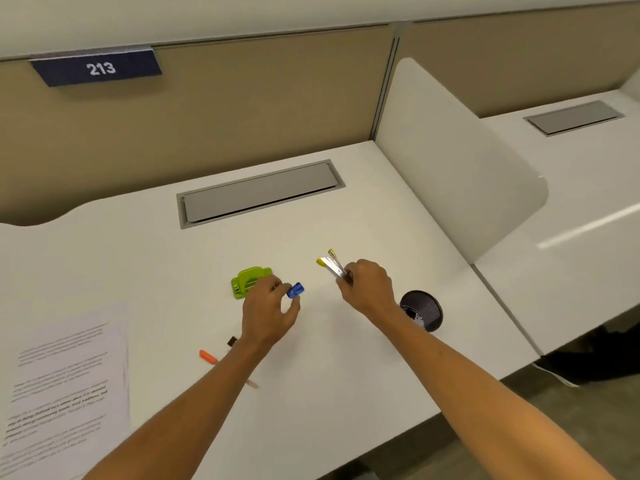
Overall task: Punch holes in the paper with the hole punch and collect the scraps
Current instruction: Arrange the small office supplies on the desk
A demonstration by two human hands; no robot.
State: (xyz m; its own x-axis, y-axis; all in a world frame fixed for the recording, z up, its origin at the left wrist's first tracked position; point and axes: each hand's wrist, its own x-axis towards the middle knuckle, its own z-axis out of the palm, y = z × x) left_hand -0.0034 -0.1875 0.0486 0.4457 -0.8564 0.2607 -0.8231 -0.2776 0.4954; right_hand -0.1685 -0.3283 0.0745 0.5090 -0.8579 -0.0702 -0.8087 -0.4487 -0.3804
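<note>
A green hole punch [250, 280] sits on the white desk [173, 258], just behind my left hand [268, 310]. That hand pinches a small blue object [295, 290] between thumb and fingertips. My right hand [369, 285] grips a yellow and silver stapler [333, 266], whose jaws point up and to the left. A printed sheet of paper [69, 379] lies flat at the desk's front left. A black mesh cup [422, 310] stands right of my right wrist, with light scraps visible inside.
An orange marker [208, 356] and a small dark item [232, 341] lie partly under my left forearm. A grey cable hatch [258, 194] is set into the desk's back. A white divider panel [450, 174] borders the right side, with a neighbouring desk beyond it.
</note>
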